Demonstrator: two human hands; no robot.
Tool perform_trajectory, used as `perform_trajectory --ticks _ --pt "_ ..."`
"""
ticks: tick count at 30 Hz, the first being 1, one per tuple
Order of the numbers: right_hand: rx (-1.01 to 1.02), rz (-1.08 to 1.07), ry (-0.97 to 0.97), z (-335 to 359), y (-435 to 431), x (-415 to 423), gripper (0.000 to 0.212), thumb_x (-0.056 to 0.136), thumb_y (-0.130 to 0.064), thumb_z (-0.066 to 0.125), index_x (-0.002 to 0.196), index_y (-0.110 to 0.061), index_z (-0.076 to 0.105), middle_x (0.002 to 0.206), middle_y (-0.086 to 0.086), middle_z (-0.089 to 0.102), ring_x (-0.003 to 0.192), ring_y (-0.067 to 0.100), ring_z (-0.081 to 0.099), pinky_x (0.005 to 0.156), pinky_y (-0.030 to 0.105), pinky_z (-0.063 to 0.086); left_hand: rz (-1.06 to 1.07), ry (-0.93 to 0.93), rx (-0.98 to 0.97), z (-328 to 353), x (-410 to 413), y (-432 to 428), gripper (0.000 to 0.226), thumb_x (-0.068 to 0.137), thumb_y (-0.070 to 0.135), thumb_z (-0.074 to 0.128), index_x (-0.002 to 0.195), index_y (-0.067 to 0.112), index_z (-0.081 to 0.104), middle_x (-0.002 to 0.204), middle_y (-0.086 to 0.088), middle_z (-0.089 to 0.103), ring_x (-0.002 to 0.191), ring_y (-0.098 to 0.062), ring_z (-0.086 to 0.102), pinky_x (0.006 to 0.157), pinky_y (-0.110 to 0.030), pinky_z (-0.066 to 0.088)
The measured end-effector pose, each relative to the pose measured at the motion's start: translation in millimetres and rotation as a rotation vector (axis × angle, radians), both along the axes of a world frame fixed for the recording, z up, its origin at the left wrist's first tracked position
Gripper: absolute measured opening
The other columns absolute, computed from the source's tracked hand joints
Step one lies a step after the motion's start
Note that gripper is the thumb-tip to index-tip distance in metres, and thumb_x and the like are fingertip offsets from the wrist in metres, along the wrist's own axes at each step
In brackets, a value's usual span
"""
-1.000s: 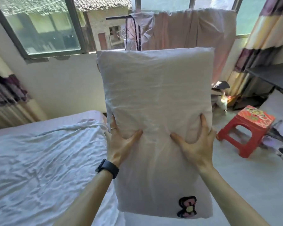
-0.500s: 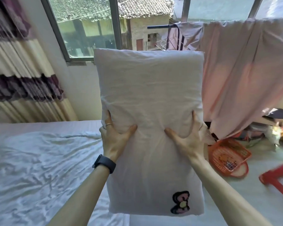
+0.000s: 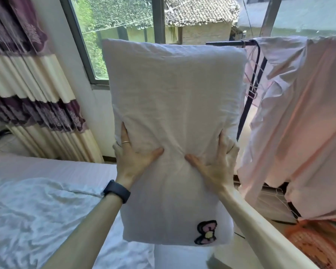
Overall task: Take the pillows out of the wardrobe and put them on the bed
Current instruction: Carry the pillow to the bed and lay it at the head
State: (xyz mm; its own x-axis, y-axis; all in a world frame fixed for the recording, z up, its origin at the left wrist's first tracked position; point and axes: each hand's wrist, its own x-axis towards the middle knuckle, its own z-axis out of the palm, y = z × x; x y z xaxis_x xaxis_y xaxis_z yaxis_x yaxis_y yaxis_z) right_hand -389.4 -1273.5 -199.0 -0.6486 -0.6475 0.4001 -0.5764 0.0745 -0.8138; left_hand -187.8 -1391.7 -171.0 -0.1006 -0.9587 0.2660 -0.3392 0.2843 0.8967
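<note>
A person holds a white pillow (image 3: pixel 173 117) upright in the air, long side vertical, out in front of them with both arms stretched forward. The left hand (image 3: pixel 133 158) grips the pillow's left edge about halfway down, fingers wrapped round the side and the thumb pressed flat across the front. The right hand (image 3: pixel 214 167) does the same on the right edge, thumb pointing inward, so the two thumbs nearly meet and the cloth bunches into creases between them. There is a thin ring (image 3: pixel 125 142) on one left finger and a dark watch (image 3: pixel 116 191) on the left wrist.

Below the right hand, near the pillow's bottom corner, sits a small pink bow patch (image 3: pixel 206 232) with a dark outline.

The pillow touches nothing but the hands. Its lower end hangs above the edge of the bed (image 3: pixel 37 210), which spreads out to the left of and below the left arm, covered in a pale, wrinkled sheet. The pillow is not on the bed yet.

Behind the pillow is a window (image 3: pixel 124 20) with a tiled roof outside. Further left of the left hand, a curtain (image 3: pixel 27 90) in cream and purple bands hangs down to the bed. To the right of the right hand, pale pink cloth (image 3: pixel 299 123) is draped over a dark rack (image 3: pixel 246 105). Under the right forearm, at the bottom corner, an orange basket (image 3: pixel 318 247) lies on the floor.
</note>
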Motion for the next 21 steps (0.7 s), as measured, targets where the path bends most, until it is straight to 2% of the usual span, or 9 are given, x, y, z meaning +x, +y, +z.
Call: perform_trajectory --ticks 3,7,11,13,15,16,18,21 --pt "0.004 0.073 0.010 2 -63 -33 0.131 0.056 -0.075 0.081 0.156 -0.045 0.002 0.146 0.008 0.026 0.140 0.024 0.022 0.117 0.052 0.032 0.043 -0.020 -0.039 2 -27 -46 0.145 0.040 0.055 0.094 0.152 0.050 0.002 0.130 -0.002 0.032 0.133 -0.029 0.036 0.112 -0.039 0.037" --pt "0.061 0.227 0.072 10 -143 -61 0.146 0.045 -0.080 0.080 0.158 -0.038 -0.003 0.140 0.007 0.025 0.133 0.027 0.022 0.116 0.053 0.031 0.180 0.040 -0.072 5 -48 -106 0.143 0.042 0.057 0.094 0.154 0.045 0.006 0.149 -0.005 0.033 0.137 -0.026 0.040 0.113 -0.036 0.036" --pt "0.056 0.332 0.114 13 -221 -71 0.142 0.053 -0.073 0.083 0.157 -0.041 -0.008 0.143 0.011 0.024 0.138 0.033 0.021 0.116 0.057 0.030 0.336 0.030 -0.112 11 -57 -163 0.141 0.048 0.047 0.097 0.157 0.035 0.008 0.155 -0.013 0.027 0.142 -0.027 0.033 0.114 -0.030 0.029" --pt "0.036 0.354 0.111 12 -262 -73 0.140 0.055 -0.068 0.086 0.157 -0.040 -0.004 0.145 0.013 0.021 0.141 0.032 0.019 0.115 0.059 0.033 0.399 0.016 -0.165 12 -56 -192 0.141 0.048 0.047 0.097 0.157 0.033 0.010 0.151 -0.006 0.026 0.143 -0.025 0.031 0.116 -0.030 0.028" --pt "0.023 0.378 0.121 12 -302 -72 0.138 0.056 -0.064 0.089 0.157 -0.038 -0.002 0.144 0.010 0.018 0.142 0.029 0.017 0.115 0.056 0.033 0.443 0.013 -0.178 11 -54 -220 0.139 0.048 0.045 0.098 0.157 0.032 0.012 0.144 0.001 0.026 0.141 -0.023 0.032 0.111 -0.024 0.026" --pt "0.026 0.399 0.113 12 -320 -69 0.138 0.056 -0.061 0.090 0.157 -0.038 -0.002 0.144 0.007 0.016 0.143 0.027 0.015 0.115 0.052 0.031 0.471 0.010 -0.176 10 -52 -234 0.139 0.049 0.045 0.098 0.157 0.032 0.013 0.145 -0.002 0.027 0.140 -0.024 0.033 0.112 -0.025 0.026" --pt "0.023 0.447 0.104 12 -360 -62 0.139 0.057 -0.056 0.092 0.158 -0.037 -0.002 0.144 0.001 0.012 0.144 0.025 0.014 0.113 0.048 0.031 0.522 -0.004 -0.191 9 -44 -265 0.138 0.047 0.049 0.097 0.156 0.036 0.013 0.146 -0.010 0.031 0.139 -0.029 0.033 0.116 -0.037 0.031" --pt "0.008 0.516 0.151 12 -424 -49 0.139 0.056 -0.057 0.092 0.158 -0.036 -0.001 0.136 -0.011 0.013 0.142 0.026 0.017 0.113 0.055 0.034 0.576 -0.005 -0.195 3 -26 -315 0.138 0.045 0.056 0.095 0.155 0.037 0.013 0.148 -0.012 0.034 0.139 -0.030 0.035 0.114 -0.047 0.037"
